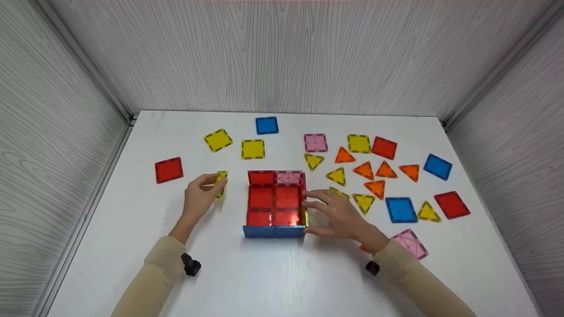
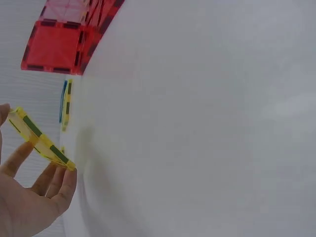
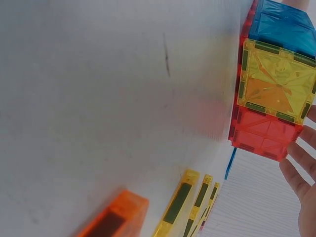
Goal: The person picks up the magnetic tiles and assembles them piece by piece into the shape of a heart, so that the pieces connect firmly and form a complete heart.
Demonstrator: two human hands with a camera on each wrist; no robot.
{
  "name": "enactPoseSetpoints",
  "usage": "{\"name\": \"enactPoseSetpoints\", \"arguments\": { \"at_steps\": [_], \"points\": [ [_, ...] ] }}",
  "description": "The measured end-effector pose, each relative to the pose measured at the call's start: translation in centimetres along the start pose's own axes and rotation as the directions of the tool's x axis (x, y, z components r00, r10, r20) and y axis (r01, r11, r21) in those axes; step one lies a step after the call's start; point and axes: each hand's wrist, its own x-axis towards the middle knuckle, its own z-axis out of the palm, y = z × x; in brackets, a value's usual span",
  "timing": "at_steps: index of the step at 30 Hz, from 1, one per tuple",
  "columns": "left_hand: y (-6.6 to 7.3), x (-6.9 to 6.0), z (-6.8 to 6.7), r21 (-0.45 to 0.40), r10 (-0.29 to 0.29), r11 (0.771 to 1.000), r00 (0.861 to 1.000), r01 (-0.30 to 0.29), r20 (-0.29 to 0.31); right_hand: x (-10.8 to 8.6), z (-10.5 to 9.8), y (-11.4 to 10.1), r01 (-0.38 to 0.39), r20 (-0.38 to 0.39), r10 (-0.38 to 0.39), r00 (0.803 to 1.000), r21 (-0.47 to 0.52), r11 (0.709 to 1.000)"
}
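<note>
My left hand [image 1: 199, 200] pinches a yellow square magnetic tile [image 2: 43, 139] between thumb and fingers, raised left of a box-like build of translucent tiles. Its floor is red tiles [image 1: 261, 198]. Blue tiles [image 1: 273, 232] stand along the front, and a red tile [image 1: 261, 178] and a pink tile [image 1: 289, 177] along the back. On the right side stand a yellow tile [image 3: 281, 74] and a red tile [image 3: 264, 131]. No wall stands on the left side. My right hand [image 1: 341, 215] is at the right wall, fingers spread, fingertips touching or very near its upper edge.
Loose square tiles lie behind the build, among them a blue one [image 1: 267, 125] and a yellow one [image 1: 253, 149]. A red square [image 1: 168, 170] lies far left. To the right are several orange triangles [image 1: 363, 170], yellow triangles [image 1: 364, 203] and more squares, including a blue square [image 1: 401, 210].
</note>
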Motion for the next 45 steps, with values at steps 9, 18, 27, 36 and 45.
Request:
{"name": "enactPoseSetpoints", "arguments": {
  "at_steps": [9, 18, 27, 36, 45],
  "points": [
    [0.7, -1.2, 1.5, -0.147, -0.054, 0.987, 0.996, 0.063, 0.067, 0.1, -0.1, -0.1, -0.005, 0.004, 0.004, 1.0, 0.007, 1.0],
    [1.5, -1.9, 3.0, -0.252, -0.136, 0.954, 0.984, 0.16, 0.112, 0.0, 0.0, -0.1, -0.009, 0.011, 0.009, 1.0, 0.0, 1.0],
    [1.8, -1.8, 4.2, -0.295, -0.116, 0.943, 0.982, 0.157, 0.151, 0.0, -0.1, -0.1, -0.009, 0.01, 0.009, 1.0, 0.003, 1.0],
    [2.1, -1.4, 5.3, -0.193, -0.144, 0.965, 0.976, 0.175, 0.164, 0.1, 0.1, 0.0, 0.014, -0.02, -0.013, 1.0, 0.005, 1.0],
    [2.3, -1.1, 5.2, -0.136, -0.141, 0.977, 0.976, 0.165, 0.167, 0.0, 0.3, 0.2, 0.024, -0.042, -0.024, 0.999, 0.008, 1.0]
  ]
}}
